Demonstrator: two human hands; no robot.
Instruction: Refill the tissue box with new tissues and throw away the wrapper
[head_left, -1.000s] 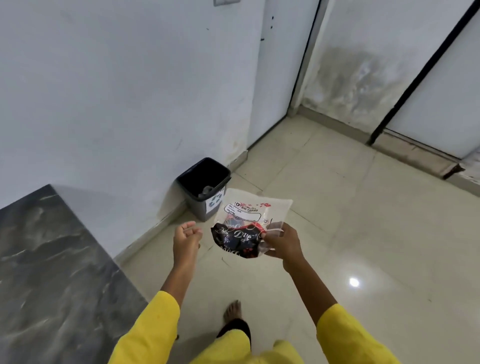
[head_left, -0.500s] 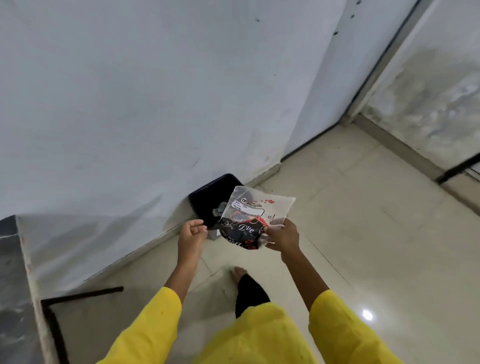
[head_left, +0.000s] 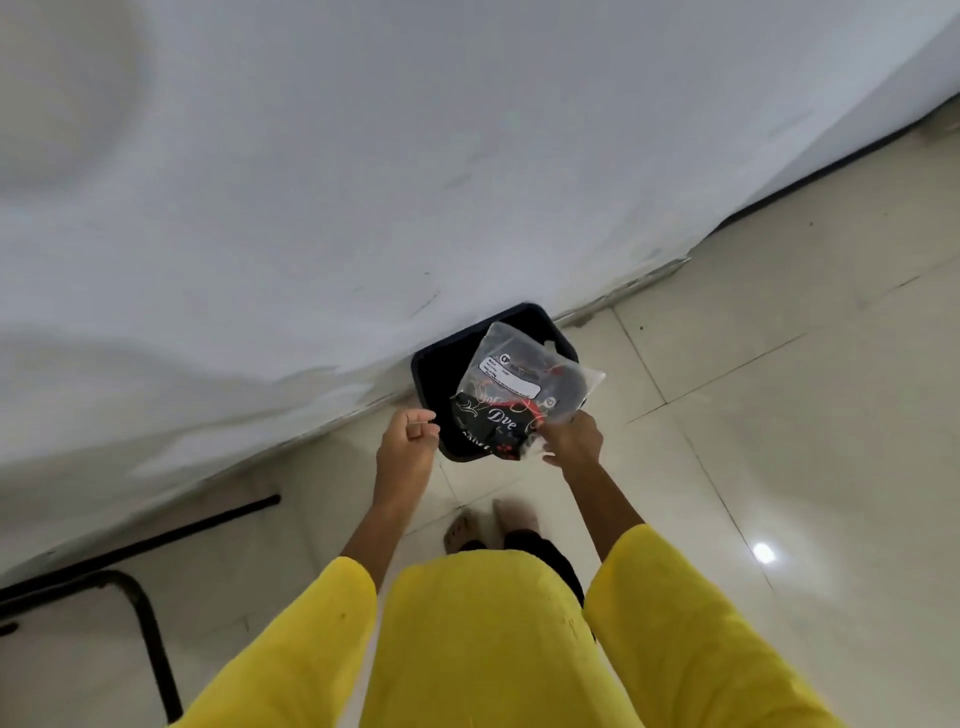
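Note:
My right hand (head_left: 570, 439) pinches the lower corner of an empty plastic tissue wrapper (head_left: 511, 395), clear at the top and black with red and white print below. The wrapper hangs directly over the open mouth of a small black bin (head_left: 441, 364) that stands on the floor against the white wall. My left hand (head_left: 408, 441) is curled into a loose fist just left of the bin, holding nothing. The tissue box is not in view.
The white wall (head_left: 415, 156) runs diagonally behind the bin. Black metal table legs (head_left: 140, 623) stand at the lower left. Glossy cream floor tiles (head_left: 779, 415) stretch to the right. My feet (head_left: 488, 525) are just short of the bin.
I have stepped closer and look more steeply down. The bin now lies right under the wrapper, and the grey table top has left the view. Both hands keep their poses.

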